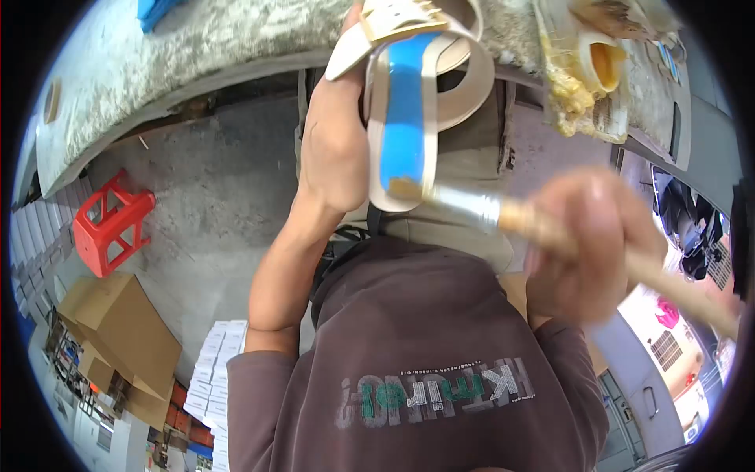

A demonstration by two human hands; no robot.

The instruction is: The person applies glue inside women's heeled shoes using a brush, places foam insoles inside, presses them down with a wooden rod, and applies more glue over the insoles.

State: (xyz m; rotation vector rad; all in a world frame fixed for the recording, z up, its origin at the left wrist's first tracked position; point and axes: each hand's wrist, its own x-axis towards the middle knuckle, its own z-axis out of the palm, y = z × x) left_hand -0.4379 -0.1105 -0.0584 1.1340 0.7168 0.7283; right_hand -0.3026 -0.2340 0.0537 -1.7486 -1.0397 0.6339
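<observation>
A pale sandal (430, 118) with a blue strip along its insole is held up at the top centre by my left hand (336, 149), whose fingers go behind and under it. My right hand (594, 244), slightly blurred, is closed round the wooden handle of a brush (472, 206). The bristles touch the heel end of the insole, at the lower end of the blue strip. Broad straps loop out on the sandal's right side.
A worn, stained worktop (259, 39) crosses the top. On its right lies a glue-crusted container (602, 67) with amber residue. A red stool (114, 223), cardboard boxes (126, 334) and stacked white boxes (214, 377) stand at the left.
</observation>
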